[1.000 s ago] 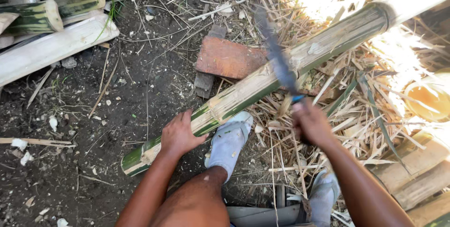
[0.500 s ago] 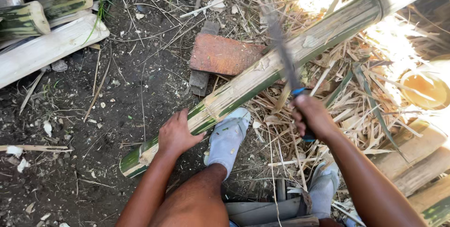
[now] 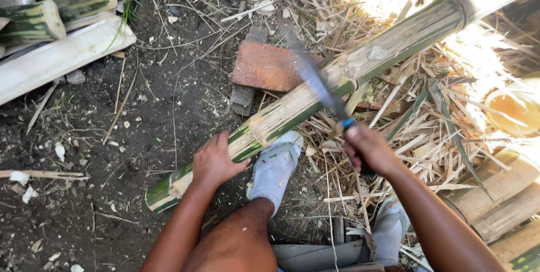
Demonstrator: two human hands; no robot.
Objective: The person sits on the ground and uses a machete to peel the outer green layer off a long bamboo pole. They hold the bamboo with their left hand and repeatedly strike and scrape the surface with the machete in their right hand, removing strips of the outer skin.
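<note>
My left hand [image 3: 212,162] pinned the bamboo [image 3: 315,100]; right hand [image 3: 368,149] clenched the knife [image 3: 318,84]. Skin partly shaved, green strips left.

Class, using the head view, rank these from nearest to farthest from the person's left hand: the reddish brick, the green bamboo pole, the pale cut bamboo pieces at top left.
1. Green bamboo pole, under the left hand.
2. Reddish brick, up and right, behind the pole.
3. Pale cut bamboo pieces, far top left.
</note>
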